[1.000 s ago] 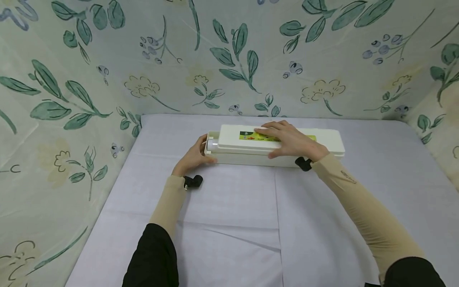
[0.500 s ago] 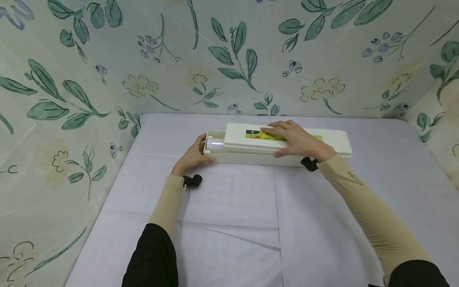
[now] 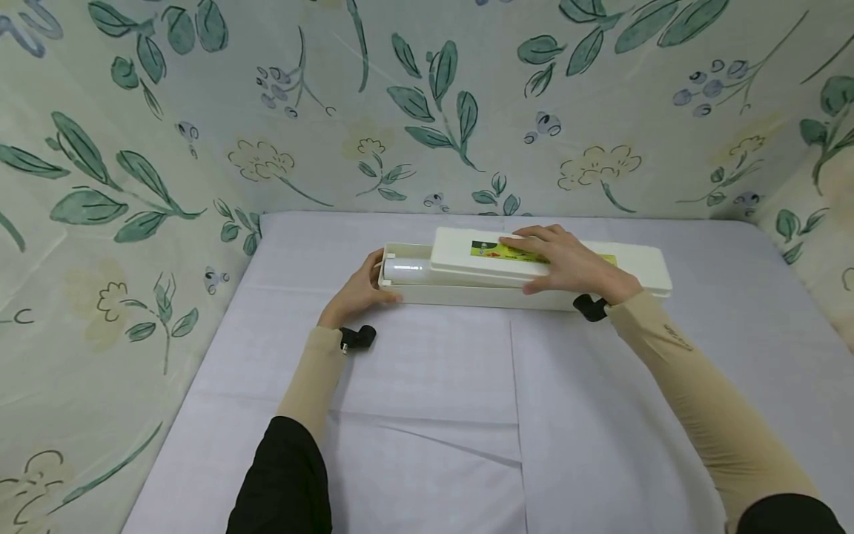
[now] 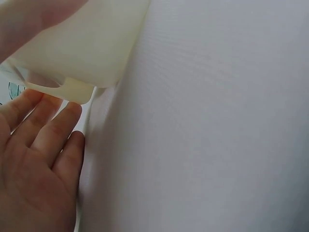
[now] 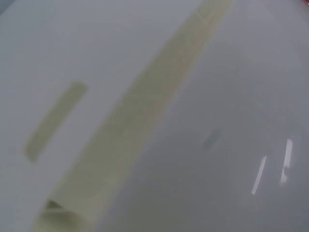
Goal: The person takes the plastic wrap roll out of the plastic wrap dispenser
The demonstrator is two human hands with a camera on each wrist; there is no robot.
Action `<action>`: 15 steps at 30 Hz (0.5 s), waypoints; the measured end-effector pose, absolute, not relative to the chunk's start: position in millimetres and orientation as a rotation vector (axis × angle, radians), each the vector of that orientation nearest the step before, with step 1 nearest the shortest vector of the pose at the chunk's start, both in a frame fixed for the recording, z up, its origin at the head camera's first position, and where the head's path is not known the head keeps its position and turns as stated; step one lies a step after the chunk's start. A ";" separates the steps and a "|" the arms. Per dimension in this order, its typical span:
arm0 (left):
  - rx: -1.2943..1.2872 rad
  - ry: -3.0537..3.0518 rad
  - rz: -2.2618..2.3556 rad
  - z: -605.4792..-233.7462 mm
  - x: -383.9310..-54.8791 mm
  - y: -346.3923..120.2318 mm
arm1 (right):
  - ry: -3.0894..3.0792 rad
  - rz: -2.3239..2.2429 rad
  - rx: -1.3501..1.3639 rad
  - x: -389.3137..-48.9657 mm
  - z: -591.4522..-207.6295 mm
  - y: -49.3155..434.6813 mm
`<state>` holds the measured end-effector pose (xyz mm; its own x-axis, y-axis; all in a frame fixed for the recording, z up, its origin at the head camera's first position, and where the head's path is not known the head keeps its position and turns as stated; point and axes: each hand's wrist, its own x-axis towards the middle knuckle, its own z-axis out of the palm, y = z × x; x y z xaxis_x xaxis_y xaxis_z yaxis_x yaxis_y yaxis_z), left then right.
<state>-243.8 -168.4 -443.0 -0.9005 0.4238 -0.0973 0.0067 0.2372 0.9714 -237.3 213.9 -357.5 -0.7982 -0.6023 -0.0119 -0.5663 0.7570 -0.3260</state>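
A long cream plastic box (image 3: 460,297), which looks like a cling film dispenser, lies across the table. Its lid (image 3: 627,259), with a yellow-green label (image 3: 485,250), sits slightly askew and overhangs the right end. At the uncovered left end shows a pale, shiny roll (image 3: 408,269). My left hand (image 3: 358,291) grips the box's left end, thumb at the front and fingers round the end; the left wrist view shows this hand (image 4: 43,154) close up. My right hand (image 3: 567,259) holds the lid across its width, thumb on the near side. The right wrist view is blurred and shows no hand.
A white cloth (image 3: 427,386) with fold creases covers the table. Behind and at the sides hangs a leaf-and-flower patterned curtain or sheet (image 3: 373,163), close to the table's back edge. A small black camera (image 3: 359,337) sits on the left wrist, another (image 3: 591,306) on the right.
My right hand has slid the lid to the right along the box, so more of the roll shows at the left end. The left hand and the box have stayed in place.
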 end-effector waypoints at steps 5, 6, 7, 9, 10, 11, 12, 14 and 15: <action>0.392 2.198 1.706 -457.5 -250.7 -170.7 | 2.843 -0.470 -0.908 -233.2 -358.2 219.9; 0.394 2.203 1.704 -458.1 -250.7 -170.9 | 2.843 -0.469 -0.903 -232.5 -358.4 221.0; 0.397 2.209 1.701 -458.5 -250.6 -171.0 | 2.844 -0.469 -0.899 -231.9 -358.7 221.9; 0.402 2.218 1.699 -458.6 -249.9 -171.2 | 2.845 -0.463 -0.891 -230.6 -359.1 223.8; 0.406 2.221 1.698 -458.4 -249.3 -171.3 | 2.845 -0.462 -0.887 -230.0 -359.2 224.6; 0.409 2.221 1.699 -458.3 -249.2 -171.6 | 2.846 -0.465 -0.884 -229.4 -359.3 225.5; 0.412 2.219 1.699 -458.3 -249.0 -171.8 | 2.847 -0.467 -0.880 -228.7 -359.2 226.1; 0.409 2.212 1.700 -457.5 -248.5 -172.2 | 2.851 -0.465 -0.872 -227.3 -358.8 227.5; 0.408 2.209 1.697 -457.3 -248.4 -172.4 | 2.854 -0.466 -0.870 -226.5 -358.4 228.0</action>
